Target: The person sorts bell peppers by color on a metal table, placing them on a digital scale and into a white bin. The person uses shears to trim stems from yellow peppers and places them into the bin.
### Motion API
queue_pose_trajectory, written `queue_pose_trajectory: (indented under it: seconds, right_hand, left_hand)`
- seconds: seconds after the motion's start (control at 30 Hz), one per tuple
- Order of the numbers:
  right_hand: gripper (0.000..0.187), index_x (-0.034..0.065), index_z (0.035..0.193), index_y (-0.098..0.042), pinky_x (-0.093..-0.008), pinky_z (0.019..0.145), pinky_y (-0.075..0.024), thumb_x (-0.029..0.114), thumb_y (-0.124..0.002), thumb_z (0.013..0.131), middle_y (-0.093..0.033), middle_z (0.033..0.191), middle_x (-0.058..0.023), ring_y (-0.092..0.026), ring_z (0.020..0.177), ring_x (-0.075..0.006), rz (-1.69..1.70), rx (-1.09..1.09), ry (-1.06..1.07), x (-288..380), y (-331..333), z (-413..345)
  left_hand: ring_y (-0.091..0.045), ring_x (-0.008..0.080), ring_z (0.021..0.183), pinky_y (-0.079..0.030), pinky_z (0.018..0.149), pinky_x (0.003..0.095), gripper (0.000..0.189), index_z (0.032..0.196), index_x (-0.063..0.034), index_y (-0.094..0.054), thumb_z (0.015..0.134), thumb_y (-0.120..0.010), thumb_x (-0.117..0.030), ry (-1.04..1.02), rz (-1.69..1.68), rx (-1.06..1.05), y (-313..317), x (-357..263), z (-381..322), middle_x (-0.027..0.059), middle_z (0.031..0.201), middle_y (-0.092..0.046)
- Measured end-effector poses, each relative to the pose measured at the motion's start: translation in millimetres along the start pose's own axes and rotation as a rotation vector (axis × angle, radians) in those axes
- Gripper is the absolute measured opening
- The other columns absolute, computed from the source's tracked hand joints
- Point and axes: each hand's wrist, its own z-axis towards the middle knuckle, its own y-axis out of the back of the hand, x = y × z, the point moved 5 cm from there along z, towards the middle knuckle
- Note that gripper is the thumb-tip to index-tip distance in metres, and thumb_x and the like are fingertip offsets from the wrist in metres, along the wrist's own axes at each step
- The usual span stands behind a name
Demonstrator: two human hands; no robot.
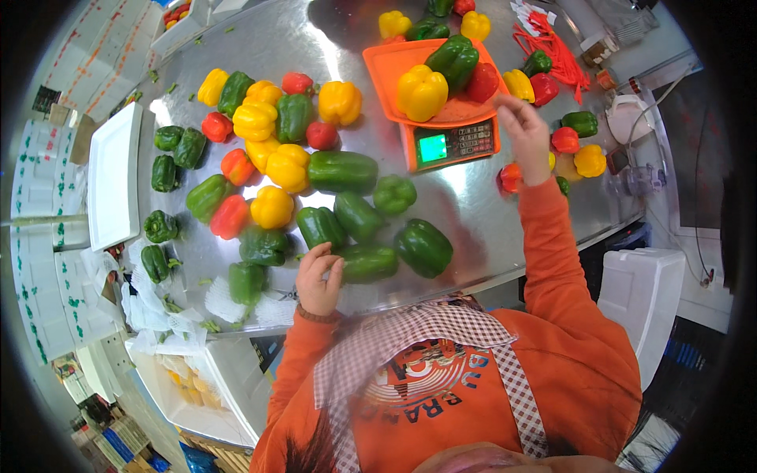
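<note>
My right hand (525,133) is beside the right edge of the orange weighing tray (381,77), holding nothing, fingers slightly bent. On that tray lie a yellow bell pepper (422,93), a green bell pepper (453,64) and a red bell pepper (482,83). Beneath it, the digital scale (467,143) has a lit green display. My left hand (319,278) hovers at the near end of a green pepper (321,228), its fingers apart. Right beside it is a long green pepper (369,263); whether the fingertips touch either one, I cannot tell.
Several yellow peppers (287,168), red ones and green ones spread over the steel table (473,236). Red mesh netting (547,50) lies at the far right. A white foam lid (115,177) lines the left side; an open foam box (230,390) stands below the near edge.
</note>
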Motion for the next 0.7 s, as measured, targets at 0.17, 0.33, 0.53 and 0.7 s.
queue_pose_trajectory:
  seconds: [0.17, 0.33, 0.53, 0.7]
  right_hand:
    - [0.068, 0.0037, 0.133, -0.053, -0.0366, 0.084, -0.0516, 0.031, -0.08, 0.077, -0.067, 0.107, -0.0151, -0.065, 0.096, -0.0279, -0.681, 0.645, -0.003, -15.9, -44.9, -118.1]
    - [0.093, 0.0065, 0.145, -0.041, -0.0451, 0.083, -0.0521, 0.046, -0.082, 0.07, -0.068, 0.109, -0.0213, -0.066, 0.098, -0.039, -0.821, 1.034, -0.438, -45.0, -59.7, -188.4]
    - [0.087, 0.0057, 0.141, -0.046, -0.0417, 0.074, -0.0523, 0.034, -0.085, 0.069, -0.068, 0.093, -0.017, -0.067, 0.083, -0.0345, -0.708, 0.758, -0.362, -62.5, -69.6, -175.4]
    - [0.068, 0.0022, 0.13, -0.055, -0.0393, 0.072, -0.0522, 0.031, -0.081, 0.075, -0.068, 0.089, -0.0139, -0.067, 0.08, -0.0294, -0.775, 0.726, -0.088, -21.1, -87.7, -149.9]
  left_hand:
    - [-0.066, 0.0304, 0.096, -0.053, 0.083, 0.0365, 0.009, 0.089, -0.0007, -0.069, 0.082, -0.071, -0.006, 0.009, -0.039, 0.025, -4.5, 4.2, -1.6, 0.0176, 0.112, -0.066]
    - [-0.065, 0.0278, 0.098, -0.055, 0.082, 0.0321, 0.012, 0.095, 0.001, -0.068, 0.085, -0.069, -0.006, -0.019, 0.033, 0.05, -2.2, 2.2, -3.0, 0.0174, 0.116, -0.064]
    - [-0.063, 0.0333, 0.102, -0.051, 0.088, 0.039, 0.015, 0.093, -0.0029, -0.069, 0.081, -0.071, -0.011, 0.046, 0.073, -0.021, 2.2, -5.7, -27.4, 0.0165, 0.113, -0.066]
    - [-0.063, 0.0335, 0.104, -0.051, 0.089, 0.0387, 0.019, 0.098, -0.0034, -0.068, 0.082, -0.072, -0.013, 0.087, 0.11, -0.044, 10.2, -3.6, -75.1, 0.0167, 0.114, -0.066]
